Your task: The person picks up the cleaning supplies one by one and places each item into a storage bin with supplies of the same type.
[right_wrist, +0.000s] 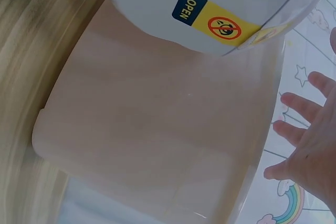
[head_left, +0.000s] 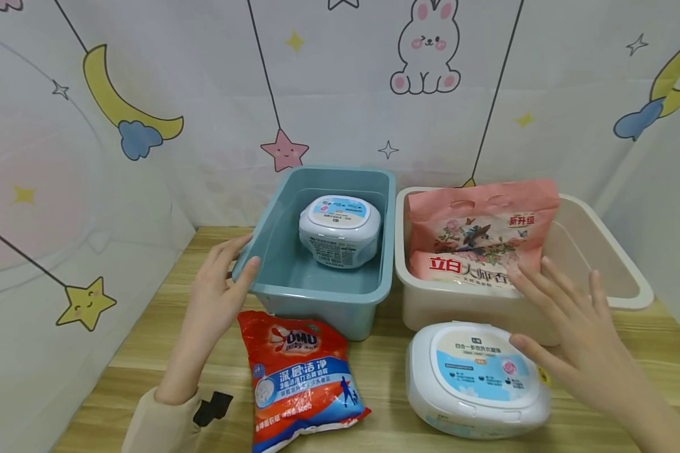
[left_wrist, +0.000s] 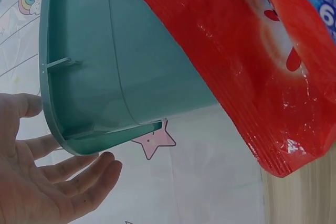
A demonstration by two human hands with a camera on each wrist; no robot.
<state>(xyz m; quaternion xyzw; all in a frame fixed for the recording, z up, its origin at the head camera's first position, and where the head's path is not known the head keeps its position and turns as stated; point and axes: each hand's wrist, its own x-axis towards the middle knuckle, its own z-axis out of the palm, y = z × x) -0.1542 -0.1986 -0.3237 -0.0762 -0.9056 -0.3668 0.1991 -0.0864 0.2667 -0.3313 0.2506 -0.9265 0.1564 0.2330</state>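
Observation:
My left hand point(head_left: 218, 286) is at the left corner of a blue-green plastic bin point(head_left: 317, 301), its relaxed fingers right at the rim. Inside that bin sits a white tub with a blue label point(head_left: 340, 229). A red OMO laundry powder bag point(head_left: 303, 377) lies in front of the bin. My right hand point(head_left: 578, 333), fingers spread and holding nothing, hovers over the right side of a second white tub point(head_left: 478, 380), before a cream bin point(head_left: 595, 251). In the right wrist view this tub point(right_wrist: 210, 9) shows a yellow and navy OPEN sticker.
A pink laundry powder bag point(head_left: 481, 233) leans upright in the left part of the cream bin. Both bins stand side by side on a wood-grain table point(head_left: 153, 327). Behind them hangs a white cloth point(head_left: 340, 94) printed with stars, moons and a rabbit.

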